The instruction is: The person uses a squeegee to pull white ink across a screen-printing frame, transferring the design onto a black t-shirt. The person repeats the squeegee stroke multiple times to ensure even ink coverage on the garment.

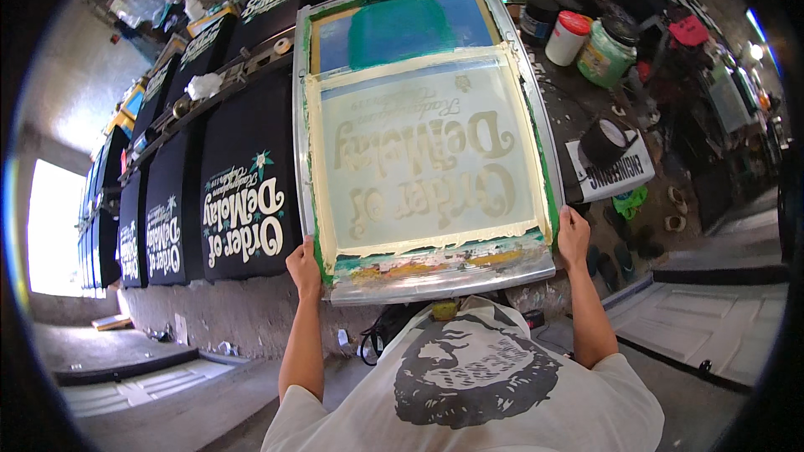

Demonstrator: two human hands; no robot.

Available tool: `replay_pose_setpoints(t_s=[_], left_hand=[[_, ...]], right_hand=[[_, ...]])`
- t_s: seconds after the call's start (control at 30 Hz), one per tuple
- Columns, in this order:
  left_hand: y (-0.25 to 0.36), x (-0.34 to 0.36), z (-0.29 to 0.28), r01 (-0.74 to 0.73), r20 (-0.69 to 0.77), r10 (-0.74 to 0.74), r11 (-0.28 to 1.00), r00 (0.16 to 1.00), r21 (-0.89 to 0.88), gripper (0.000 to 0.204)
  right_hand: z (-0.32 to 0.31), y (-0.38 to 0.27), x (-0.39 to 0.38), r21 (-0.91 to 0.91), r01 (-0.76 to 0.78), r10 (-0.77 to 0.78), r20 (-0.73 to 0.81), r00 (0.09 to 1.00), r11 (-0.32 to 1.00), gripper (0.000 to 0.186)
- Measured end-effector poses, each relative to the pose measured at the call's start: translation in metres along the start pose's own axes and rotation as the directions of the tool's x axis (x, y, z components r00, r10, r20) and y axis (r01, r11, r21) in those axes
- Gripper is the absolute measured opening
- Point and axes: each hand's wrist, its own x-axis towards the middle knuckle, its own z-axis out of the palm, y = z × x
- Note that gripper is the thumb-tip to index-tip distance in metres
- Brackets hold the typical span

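A large screen printing frame (425, 288) with metal sides stretches away from my body. Its pale mesh (423, 146) carries a stencil of lettering and is bordered by cream masking tape (435, 243). Green and blue patches cover the far end of the mesh, and dried ink streaks the near end. My left hand (305, 268) is closed round the near left side of the frame. At the near right side, my right hand (574, 237) grips the other edge. The fingers under the frame are partly hidden.
Black printed shirts (243, 176) lie on boards in a row at left, with more behind the frame. A wooden rail (243, 67) runs past them. On the right stand a red-and-white jar (568, 38), a green tub (607, 52) and a dark mug (607, 142). Slippers (624, 259) lie on the floor.
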Motion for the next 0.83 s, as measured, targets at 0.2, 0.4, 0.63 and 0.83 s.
replay_pose_setpoints(t_s=[0.2,0.4,0.63,0.83], left_hand=[[0.003,0.008,0.005,-0.010,0.084,0.018,0.995,0.996,-0.096,0.053],[0.036,0.008,0.007,-0.014,0.188,0.052,0.980,0.981,-0.197,0.050],[0.037,0.029,0.016,-0.049,0.299,0.173,0.923,0.938,-0.382,0.047],[-0.053,0.065,0.071,-0.079,0.353,0.295,0.854,0.888,-0.513,0.040]], right_hand=[[-0.041,-0.023,-0.038,0.061,-0.093,0.096,-0.040,0.995,0.994,0.040],[-0.060,-0.020,-0.092,0.154,-0.165,0.191,-0.176,0.966,0.974,0.039],[-0.076,-0.018,-0.146,0.149,-0.158,0.203,-0.358,0.911,0.976,0.033],[0.031,0.054,-0.205,0.340,-0.103,0.257,-0.449,0.856,0.935,0.033]])
